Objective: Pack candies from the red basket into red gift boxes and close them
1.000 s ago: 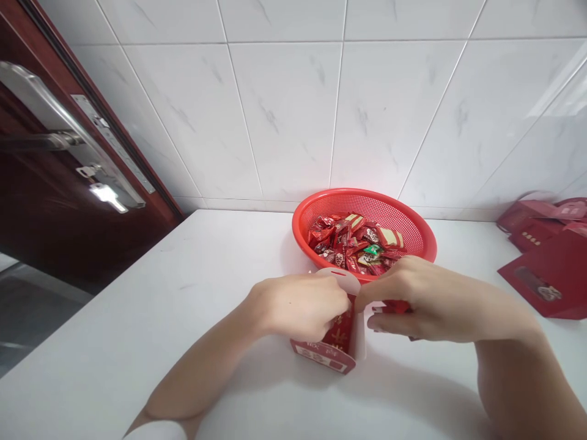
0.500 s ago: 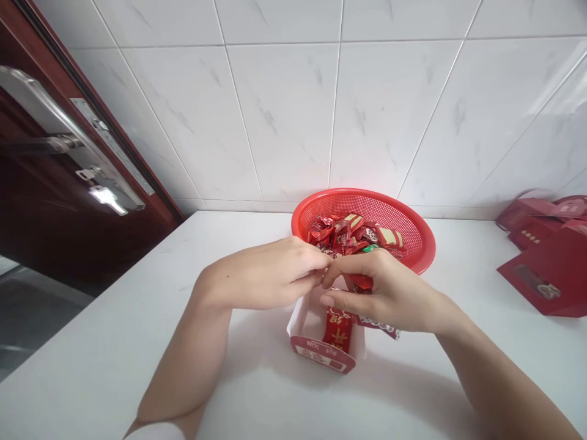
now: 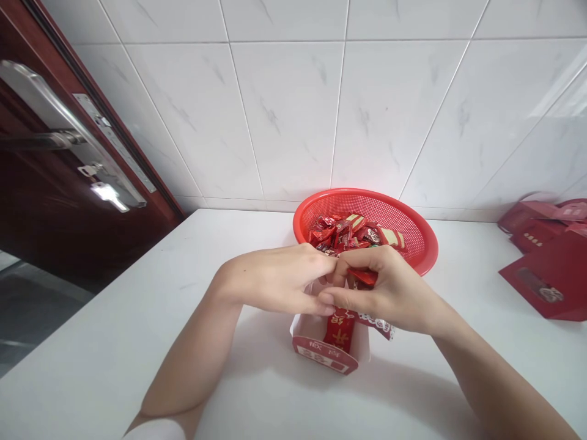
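Above the far part of an open red-and-white paper box (image 3: 316, 354), my two hands meet at the fingertips. My right hand (image 3: 389, 293) is curled around wrapped candies: a red wrapper (image 3: 364, 277) shows between its fingers, and a maroon wrapper with white patterning (image 3: 380, 325) sticks out below. My left hand (image 3: 284, 278) bends in from the left, thumb and fingers drawn together against the right fingertips; whatever they grip is hidden. Inside the box lies a red packet with gold characters (image 3: 339, 333).
Behind my hands a red plastic basket (image 3: 424, 244) holds several wrapped candies (image 3: 342, 232). Folded red boxes (image 3: 545, 269) stand at the right on the white table (image 3: 220, 397). A tiled wall (image 3: 293, 122) rises behind, and a dark red door (image 3: 41, 208) with keys is at left.
My left hand has shifted right, and its thumb has come up to the right thumb. The right fingers have drawn in slightly, and the red wrapper shows more. The box stays in place.
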A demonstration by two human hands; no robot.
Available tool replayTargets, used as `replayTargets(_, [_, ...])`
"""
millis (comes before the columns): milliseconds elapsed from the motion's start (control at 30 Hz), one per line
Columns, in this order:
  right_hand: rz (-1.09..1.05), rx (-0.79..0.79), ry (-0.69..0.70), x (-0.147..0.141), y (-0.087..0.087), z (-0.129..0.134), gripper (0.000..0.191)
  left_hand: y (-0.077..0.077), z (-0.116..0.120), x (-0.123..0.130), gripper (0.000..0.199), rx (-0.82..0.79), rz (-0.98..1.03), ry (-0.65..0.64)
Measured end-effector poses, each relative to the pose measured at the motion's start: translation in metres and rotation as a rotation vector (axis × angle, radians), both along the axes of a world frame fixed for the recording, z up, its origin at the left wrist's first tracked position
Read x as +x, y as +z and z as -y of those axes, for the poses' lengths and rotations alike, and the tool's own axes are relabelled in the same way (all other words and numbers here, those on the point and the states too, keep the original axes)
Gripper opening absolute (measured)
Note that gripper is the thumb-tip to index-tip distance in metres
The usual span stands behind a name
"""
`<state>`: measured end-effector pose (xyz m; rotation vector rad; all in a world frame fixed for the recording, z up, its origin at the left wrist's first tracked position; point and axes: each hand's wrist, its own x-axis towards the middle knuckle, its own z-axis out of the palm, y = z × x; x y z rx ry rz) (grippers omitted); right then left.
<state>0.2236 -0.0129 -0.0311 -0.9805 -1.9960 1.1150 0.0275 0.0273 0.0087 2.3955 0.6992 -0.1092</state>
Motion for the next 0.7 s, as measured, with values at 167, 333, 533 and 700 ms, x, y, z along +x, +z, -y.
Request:
replayTargets(167, [-0.117,0.174,-0.11,-0.001,-0.002,0.001,0.027,-0.001,-0.002,0.002,0.026,-0.098,0.083,0.045])
replayTargets(333, [-0.181,0.344,-0.242,-0.005,-0.003,0.001,0.032,-0.004,-0.003,0.001,0.013,-0.088,0.124,0.039])
replayTargets(533, [-0.228,0.543,-0.489,-0.015,-0.012,0.0,0.037,-0.004,-0.002,-0.004,0.021,-0.104,0.148,0.045])
replayTargets(700, [-0.231,0.713,-0.563,-0.02,-0.014,0.001,0.036,-0.006,0.004,0.006,0.02,-0.222,0.26,0.16])
